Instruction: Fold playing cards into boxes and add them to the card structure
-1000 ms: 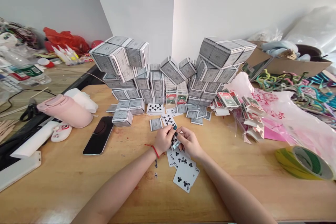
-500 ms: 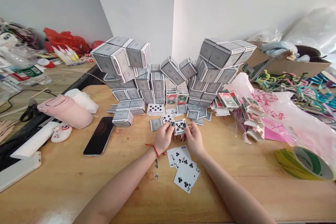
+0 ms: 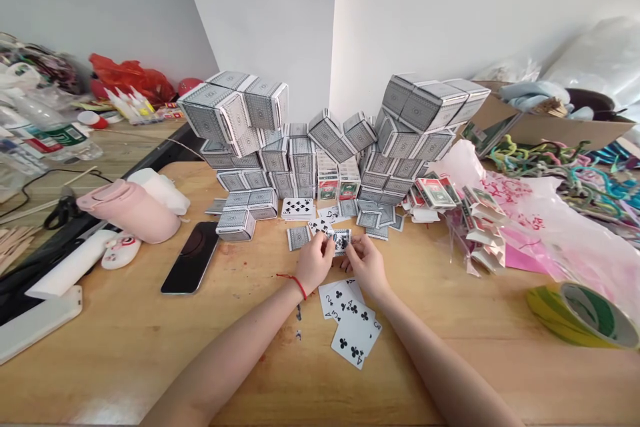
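Note:
My left hand and my right hand meet over the wooden table. Both pinch a small folded playing card held between them. The left wrist wears a red string. Just below the hands lies a fan of club cards, face up. More loose cards lie beyond the hands. Behind them rises a wall of cubes folded from grey-backed cards.
A black phone lies left of the hands, with a pink bottle and white items beyond. Card packs and a pink plastic bag sit to the right. A yellow tape roll lies at the far right.
Both hands have lifted the small card away from the fanned cards and moved it farther from me, toward the loose cards. The fingers have closed in around it.

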### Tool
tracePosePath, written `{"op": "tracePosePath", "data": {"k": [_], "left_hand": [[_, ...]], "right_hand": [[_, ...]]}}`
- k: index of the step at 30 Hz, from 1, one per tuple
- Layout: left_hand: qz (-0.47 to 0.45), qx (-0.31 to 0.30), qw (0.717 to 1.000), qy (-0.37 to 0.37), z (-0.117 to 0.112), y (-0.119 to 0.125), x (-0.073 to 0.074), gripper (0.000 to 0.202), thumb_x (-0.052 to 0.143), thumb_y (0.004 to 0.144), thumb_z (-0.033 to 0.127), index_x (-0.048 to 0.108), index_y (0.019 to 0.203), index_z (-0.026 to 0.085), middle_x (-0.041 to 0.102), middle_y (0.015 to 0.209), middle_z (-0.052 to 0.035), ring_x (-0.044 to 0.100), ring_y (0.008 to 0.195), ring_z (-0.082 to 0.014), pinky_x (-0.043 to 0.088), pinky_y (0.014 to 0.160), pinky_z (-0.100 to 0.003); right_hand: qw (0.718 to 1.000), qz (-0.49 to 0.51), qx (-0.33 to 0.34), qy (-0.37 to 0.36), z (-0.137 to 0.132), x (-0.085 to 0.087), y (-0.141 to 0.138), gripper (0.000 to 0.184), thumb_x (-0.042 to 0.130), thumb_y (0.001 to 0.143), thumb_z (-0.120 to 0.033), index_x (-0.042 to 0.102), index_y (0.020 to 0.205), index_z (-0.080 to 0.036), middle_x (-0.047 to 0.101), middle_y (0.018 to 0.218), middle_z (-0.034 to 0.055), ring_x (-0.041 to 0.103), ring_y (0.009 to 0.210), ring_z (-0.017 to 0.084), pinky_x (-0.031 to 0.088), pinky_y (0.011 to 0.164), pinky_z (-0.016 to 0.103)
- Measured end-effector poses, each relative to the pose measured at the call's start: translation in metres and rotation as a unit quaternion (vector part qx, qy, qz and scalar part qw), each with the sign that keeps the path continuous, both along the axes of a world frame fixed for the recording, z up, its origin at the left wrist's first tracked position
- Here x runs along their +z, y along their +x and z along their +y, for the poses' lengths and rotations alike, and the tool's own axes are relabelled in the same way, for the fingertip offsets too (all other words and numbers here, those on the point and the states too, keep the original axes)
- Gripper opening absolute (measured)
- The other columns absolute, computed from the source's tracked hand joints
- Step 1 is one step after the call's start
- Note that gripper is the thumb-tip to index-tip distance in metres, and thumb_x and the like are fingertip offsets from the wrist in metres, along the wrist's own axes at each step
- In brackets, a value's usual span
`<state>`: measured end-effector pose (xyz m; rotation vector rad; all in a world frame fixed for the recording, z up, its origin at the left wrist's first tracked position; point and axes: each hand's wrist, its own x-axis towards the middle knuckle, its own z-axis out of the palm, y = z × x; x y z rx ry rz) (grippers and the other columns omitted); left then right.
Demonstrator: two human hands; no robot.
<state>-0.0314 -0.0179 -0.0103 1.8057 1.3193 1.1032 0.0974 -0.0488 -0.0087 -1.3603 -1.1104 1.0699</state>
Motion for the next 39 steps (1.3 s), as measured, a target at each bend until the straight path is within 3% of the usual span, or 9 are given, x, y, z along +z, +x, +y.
{"op": "tracePosePath", "data": {"k": [4, 6, 16, 20, 24, 27, 29, 32, 39], "left_hand": [[-0.029, -0.006, 1.0, 0.01, -0.001, 0.001, 0.002, 0.028, 0.052, 0.078, 0.031, 0.049, 0.103, 0.02, 0.058, 0.086, -0.0036, 0.053, 0.062, -0.0121, 0.04, 0.059, -0.025], [-0.02, -0.01, 0.999, 0.024, -0.001, 0.0, 0.003, 0.032, 0.052, 0.078, 0.03, 0.047, 0.108, 0.021, 0.058, 0.095, -0.0054, 0.055, 0.069, -0.0129, 0.043, 0.064, -0.026], [0.095, -0.003, 0.994, 0.056, 0.0, -0.004, -0.001, 0.019, 0.044, 0.084, 0.03, 0.055, 0.095, 0.021, 0.065, 0.086, -0.0042, 0.059, 0.071, -0.0154, 0.041, 0.063, -0.026], [0.138, -0.007, 0.989, 0.049, -0.001, -0.005, 0.0, 0.023, 0.037, 0.086, 0.029, 0.057, 0.09, 0.019, 0.062, 0.068, -0.0023, 0.056, 0.06, -0.0139, 0.037, 0.055, -0.024], [0.095, -0.039, 0.995, 0.013, 0.0, -0.005, 0.003, 0.023, 0.037, 0.085, 0.031, 0.056, 0.085, 0.018, 0.057, 0.061, 0.0001, 0.052, 0.054, -0.0114, 0.037, 0.053, -0.023], [-0.011, -0.071, 0.996, -0.055, 0.001, -0.006, 0.006, 0.022, 0.041, 0.083, 0.035, 0.055, 0.083, 0.017, 0.056, 0.065, 0.0002, 0.052, 0.057, -0.011, 0.042, 0.055, -0.023], [-0.119, -0.113, 0.978, -0.125, 0.002, -0.008, 0.009, 0.022, 0.046, 0.08, 0.037, 0.053, 0.084, 0.016, 0.057, 0.072, -0.0009, 0.055, 0.063, -0.0122, 0.046, 0.057, -0.024], [-0.25, -0.185, 0.918, -0.246, 0.007, -0.012, 0.013, 0.024, 0.055, 0.074, 0.037, 0.052, 0.083, 0.015, 0.057, 0.076, -0.0014, 0.058, 0.069, -0.015, 0.051, 0.059, -0.029], [-0.356, -0.285, 0.792, -0.406, 0.016, -0.022, 0.016, 0.03, 0.061, 0.072, 0.033, 0.054, 0.095, 0.014, 0.061, 0.086, -0.0073, 0.061, 0.078, -0.0198, 0.052, 0.07, -0.041]], "right_hand": [[1.0, -0.013, -0.018, 0.018, 0.002, 0.001, 0.003, 0.026, 0.05, 0.076, -0.043, 0.055, 0.086, -0.019, 0.06, 0.06, 0.0004, 0.054, 0.048, 0.015, 0.043, 0.046, 0.026], [0.999, -0.028, -0.022, 0.035, 0.002, 0.003, 0.003, 0.025, 0.05, 0.076, -0.039, 0.058, 0.089, -0.019, 0.063, 0.069, 0.0027, 0.055, 0.053, 0.015, 0.043, 0.05, 0.026], [0.999, -0.018, -0.028, 0.034, 0.007, 0.0, 0.012, 0.029, 0.045, 0.068, -0.021, 0.063, 0.091, -0.016, 0.066, 0.085, 0.0055, 0.058, 0.071, 0.018, 0.045, 0.065, 0.029], [0.997, -0.037, -0.061, 0.019, 0.01, -0.001, 0.017, 0.031, 0.044, 0.067, -0.022, 0.066, 0.088, -0.016, 0.067, 0.088, 0.0056, 0.058, 0.076, 0.019, 0.044, 0.067, 0.029], [0.997, -0.043, -0.069, 0.012, 0.011, -0.002, 0.019, 0.03, 0.048, 0.069, -0.029, 0.066, 0.089, -0.016, 0.067, 0.086, 0.0065, 0.057, 0.071, 0.019, 0.043, 0.062, 0.029], [0.998, -0.027, -0.056, 0.013, 0.011, -0.002, 0.018, 0.03, 0.054, 0.07, -0.035, 0.066, 0.091, -0.017, 0.066, 0.083, 0.0065, 0.056, 0.067, 0.018, 0.043, 0.059, 0.028], [0.999, -0.016, -0.045, 0.017, 0.011, -0.002, 0.018, 0.028, 0.057, 0.07, -0.037, 0.067, 0.087, -0.017, 0.066, 0.081, 0.0063, 0.055, 0.066, 0.017, 0.042, 0.058, 0.028], [0.999, -0.01, -0.03, 0.02, 0.011, 0.0, 0.018, 0.026, 0.058, 0.07, -0.039, 0.068, 0.08, -0.017, 0.065, 0.078, 0.0062, 0.054, 0.066, 0.018, 0.04, 0.056, 0.027], [0.998, -0.005, -0.031, 0.056, 0.007, 0.007, 0.015, 0.024, 0.058, 0.072, -0.038, 0.07, 0.083, -0.02, 0.065, 0.081, 0.0054, 0.054, 0.075, 0.019, 0.042, 0.066, 0.031]]}}
